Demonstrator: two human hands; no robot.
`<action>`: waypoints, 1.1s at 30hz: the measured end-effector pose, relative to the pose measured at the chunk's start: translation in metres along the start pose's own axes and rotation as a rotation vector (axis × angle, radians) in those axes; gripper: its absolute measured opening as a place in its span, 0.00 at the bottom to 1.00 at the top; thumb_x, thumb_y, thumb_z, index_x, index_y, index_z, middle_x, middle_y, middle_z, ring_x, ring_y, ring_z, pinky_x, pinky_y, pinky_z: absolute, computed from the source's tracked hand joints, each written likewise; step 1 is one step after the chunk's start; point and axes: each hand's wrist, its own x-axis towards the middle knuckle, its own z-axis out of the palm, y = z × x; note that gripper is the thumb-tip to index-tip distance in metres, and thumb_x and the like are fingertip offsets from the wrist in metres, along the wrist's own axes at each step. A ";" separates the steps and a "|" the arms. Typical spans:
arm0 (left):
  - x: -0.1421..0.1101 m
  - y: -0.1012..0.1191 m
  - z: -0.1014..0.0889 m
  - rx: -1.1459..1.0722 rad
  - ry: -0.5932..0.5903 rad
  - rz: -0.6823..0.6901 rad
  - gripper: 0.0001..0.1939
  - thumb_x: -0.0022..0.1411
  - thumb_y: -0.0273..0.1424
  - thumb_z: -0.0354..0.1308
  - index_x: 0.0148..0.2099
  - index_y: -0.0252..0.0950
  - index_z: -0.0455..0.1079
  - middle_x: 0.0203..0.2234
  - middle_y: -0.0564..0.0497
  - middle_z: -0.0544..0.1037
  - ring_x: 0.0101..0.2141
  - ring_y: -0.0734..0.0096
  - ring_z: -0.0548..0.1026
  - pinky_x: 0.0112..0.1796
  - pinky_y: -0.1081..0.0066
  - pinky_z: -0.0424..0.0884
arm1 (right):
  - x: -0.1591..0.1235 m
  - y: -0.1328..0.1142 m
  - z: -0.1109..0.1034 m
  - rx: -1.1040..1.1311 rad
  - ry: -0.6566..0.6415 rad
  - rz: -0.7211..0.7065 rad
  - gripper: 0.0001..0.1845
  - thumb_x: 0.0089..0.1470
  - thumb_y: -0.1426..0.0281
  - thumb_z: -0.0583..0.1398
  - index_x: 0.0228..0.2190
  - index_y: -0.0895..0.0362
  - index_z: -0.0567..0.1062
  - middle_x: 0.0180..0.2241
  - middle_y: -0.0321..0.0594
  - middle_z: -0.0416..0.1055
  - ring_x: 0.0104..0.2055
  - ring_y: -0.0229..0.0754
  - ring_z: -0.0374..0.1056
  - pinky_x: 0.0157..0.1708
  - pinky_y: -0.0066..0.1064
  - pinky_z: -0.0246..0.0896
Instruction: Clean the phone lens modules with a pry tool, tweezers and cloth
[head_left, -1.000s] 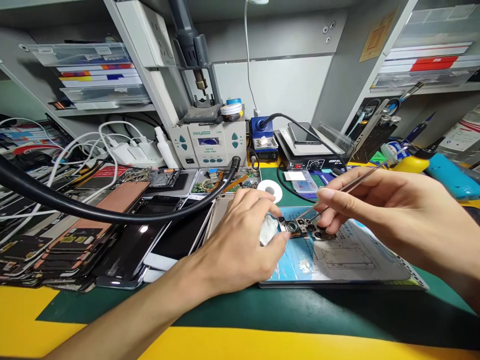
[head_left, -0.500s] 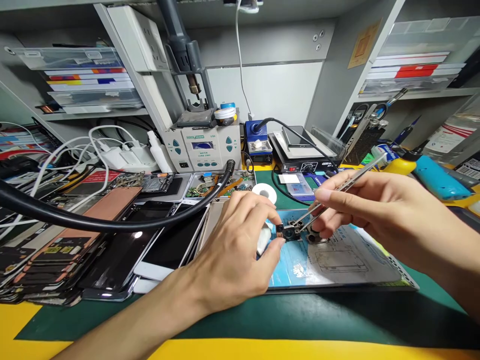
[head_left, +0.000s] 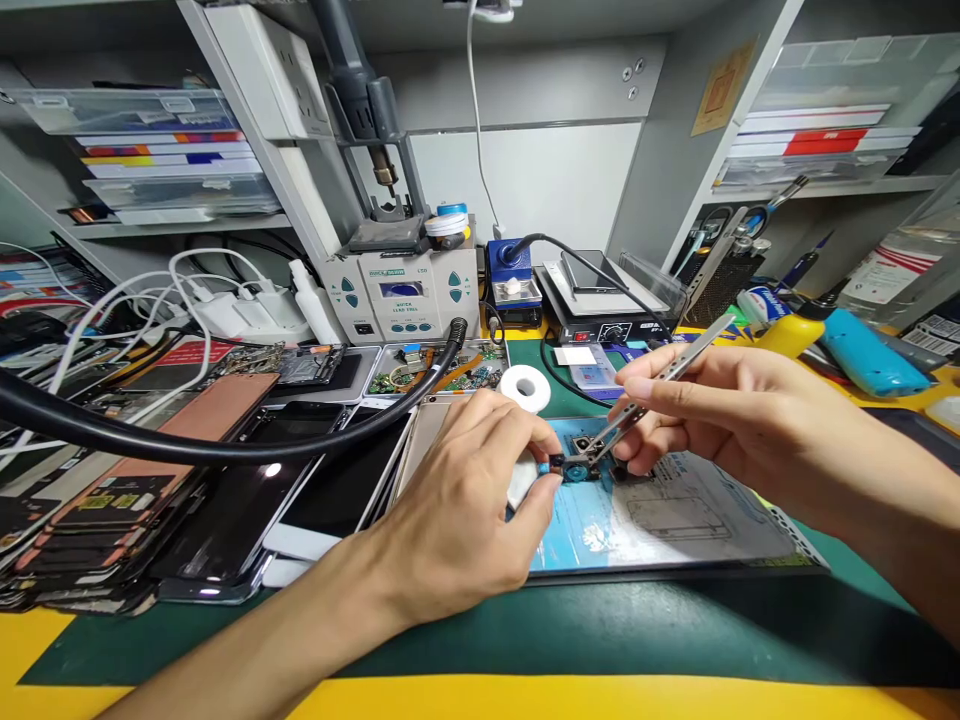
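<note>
Here, I'm pinching tweezers (head_left: pixel 696 350) in my curled right hand (head_left: pixel 712 397), tips at the camera module (head_left: pixel 577 472), while my left hand (head_left: pixel 471 490) is gripping its end between barely parted thumb and forefinger.

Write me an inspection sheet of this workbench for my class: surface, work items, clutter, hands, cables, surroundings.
Surface: green mat over a yellow tabletop.
Work items: small lens modules on a blue and grey pad; metal tweezers reaching them.
Clutter: phones and phone parts crowd the left side.
Hands: right hand holds the tweezers; left hand has thumb and finger at the modules' left end, grip unclear.
Cables: thick black hose arches over the phones; white cables tangled at left.
Surroundings: QUICK-labelled station behind; grey shelving around.
</note>
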 end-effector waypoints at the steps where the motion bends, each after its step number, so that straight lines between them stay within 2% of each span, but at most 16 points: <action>1: 0.000 0.000 0.000 -0.002 0.000 -0.003 0.07 0.65 0.22 0.58 0.44 0.36 0.67 0.39 0.48 0.74 0.44 0.64 0.71 0.48 0.61 0.66 | 0.000 0.000 0.000 0.000 0.001 0.006 0.13 0.48 0.62 0.75 0.32 0.56 0.81 0.25 0.39 0.80 0.28 0.44 0.79 0.33 0.32 0.77; 9: 0.000 -0.001 -0.001 -0.014 -0.006 -0.021 0.08 0.65 0.21 0.58 0.44 0.37 0.67 0.39 0.49 0.74 0.44 0.63 0.71 0.48 0.61 0.67 | 0.003 0.003 -0.001 0.020 -0.028 0.021 0.14 0.51 0.62 0.74 0.33 0.57 0.80 0.25 0.40 0.80 0.28 0.45 0.79 0.33 0.32 0.77; 17: 0.000 -0.002 0.000 -0.040 -0.019 -0.049 0.07 0.65 0.21 0.57 0.43 0.37 0.67 0.39 0.49 0.72 0.44 0.64 0.70 0.45 0.63 0.68 | 0.004 0.002 -0.001 0.125 -0.065 0.050 0.10 0.51 0.66 0.73 0.33 0.57 0.81 0.26 0.39 0.79 0.29 0.45 0.79 0.33 0.32 0.76; 20: 0.000 -0.002 0.001 -0.048 -0.031 -0.078 0.07 0.65 0.22 0.57 0.43 0.38 0.67 0.39 0.49 0.72 0.44 0.63 0.70 0.42 0.64 0.69 | 0.004 0.003 0.000 0.127 -0.066 0.071 0.11 0.50 0.66 0.73 0.33 0.57 0.81 0.27 0.40 0.80 0.29 0.45 0.79 0.33 0.32 0.76; 33: 0.000 -0.002 -0.002 -0.065 -0.029 -0.085 0.07 0.65 0.21 0.57 0.43 0.38 0.68 0.38 0.52 0.73 0.42 0.67 0.69 0.42 0.68 0.67 | 0.005 0.002 0.001 0.079 -0.049 0.072 0.13 0.50 0.65 0.74 0.34 0.58 0.79 0.24 0.40 0.77 0.28 0.45 0.79 0.31 0.31 0.76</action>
